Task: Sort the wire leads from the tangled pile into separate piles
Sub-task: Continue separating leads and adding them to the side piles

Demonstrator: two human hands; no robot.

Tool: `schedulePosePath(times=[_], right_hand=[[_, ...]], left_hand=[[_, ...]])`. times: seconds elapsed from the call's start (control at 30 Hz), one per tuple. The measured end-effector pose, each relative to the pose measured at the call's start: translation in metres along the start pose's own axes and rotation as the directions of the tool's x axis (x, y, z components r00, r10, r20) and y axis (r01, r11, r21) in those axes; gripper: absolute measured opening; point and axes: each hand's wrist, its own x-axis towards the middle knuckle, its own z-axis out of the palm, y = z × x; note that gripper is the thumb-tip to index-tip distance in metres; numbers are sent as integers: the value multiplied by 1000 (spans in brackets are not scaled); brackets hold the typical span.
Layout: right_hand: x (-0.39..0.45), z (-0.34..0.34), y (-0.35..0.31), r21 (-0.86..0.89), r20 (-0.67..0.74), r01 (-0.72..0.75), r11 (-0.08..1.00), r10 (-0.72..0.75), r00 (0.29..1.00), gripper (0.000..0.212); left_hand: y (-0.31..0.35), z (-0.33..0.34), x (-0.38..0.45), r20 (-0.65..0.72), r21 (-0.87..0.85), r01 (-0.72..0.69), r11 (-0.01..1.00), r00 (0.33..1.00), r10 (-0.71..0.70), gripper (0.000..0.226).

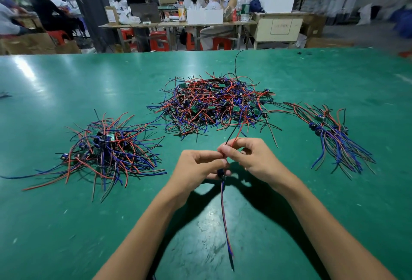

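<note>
A big tangled pile [214, 103] of red, blue and black wire leads with small green boards lies on the green table [66, 83] ahead. A looser pile [107, 152] sits at the left. A straighter bundle [332, 137] lies at the right. Both hands meet at the centre over one wire lead [226, 217]. My left hand [198, 168] grips its small dark component. My right hand [252, 157] pinches its upper red and black wires, which run up toward the big pile. Its red and blue tails hang down toward me.
The table's far edge runs across the upper third. Beyond it stand other work tables, red stools [158, 40], cardboard boxes and several seated people. A small dark scrap [4, 95] lies at the table's left edge.
</note>
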Motion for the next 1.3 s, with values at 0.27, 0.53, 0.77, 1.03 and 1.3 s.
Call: schedulePosePath(times=[0.27, 0.53, 0.77, 1.03, 1.3], right_hand=[[-4, 22, -3, 16, 37, -14, 1000, 14, 999, 30], [-9, 38, -3, -195, -253, 7, 981, -57, 966, 24], [-8, 38, -2, -207, -211, 35, 978, -80, 974, 25], [-7, 38, -9, 127, -262, -40, 991, 72, 962, 26], [-2, 41, -11, 231, -399, -63, 971, 154, 904, 30]], left_hand=[[-1, 1, 2, -40, -37, 15, 999, 999, -16, 14], [-1, 8, 1, -92, -4, -17, 1000, 996, 16, 19], [-3, 9, 1, -75, 70, -59, 996, 995, 64, 16], [-1, 11, 1, -106, 62, -69, 996, 992, 75, 19], [0, 14, 2, -73, 26, -58, 998, 995, 60, 14]])
